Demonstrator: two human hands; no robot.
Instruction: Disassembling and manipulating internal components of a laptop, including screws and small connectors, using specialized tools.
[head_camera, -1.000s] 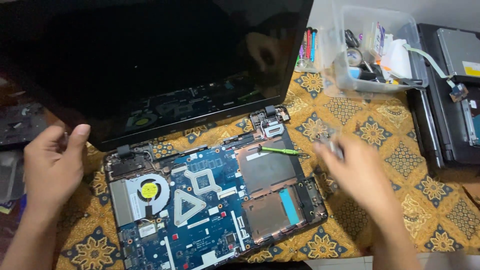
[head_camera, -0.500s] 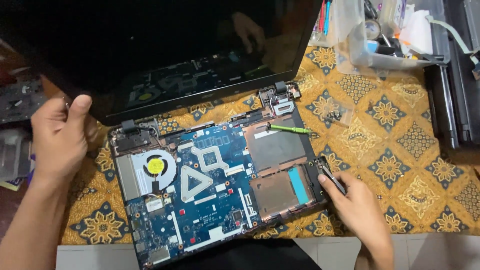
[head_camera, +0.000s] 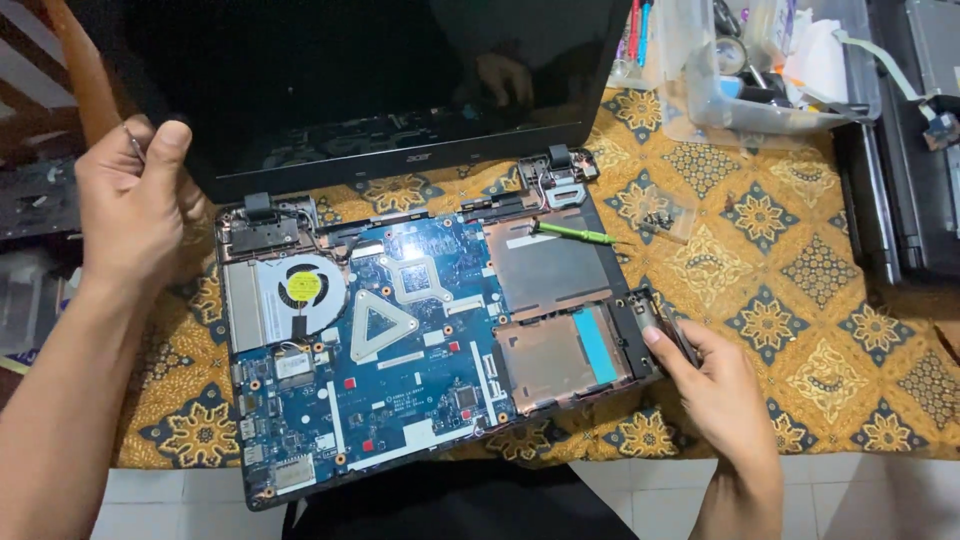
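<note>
gripping the right edge of the opened laptop base near the table's front edge, my right hand has come down from midair; farther back, my left hand stays clenched on the screen's left edge, steadying it.

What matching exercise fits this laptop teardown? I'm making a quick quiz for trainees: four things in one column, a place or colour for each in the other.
Things:
1. cooling fan
2. green-handled tool
3. left hand
4. right hand

Places or colours:
A. grips the base's right edge
B. yellow hub, upper left of the blue motherboard
C. lies near the right hinge
D. raised by the screen's left edge

Pairs: 1-B, 2-C, 3-D, 4-A
</note>
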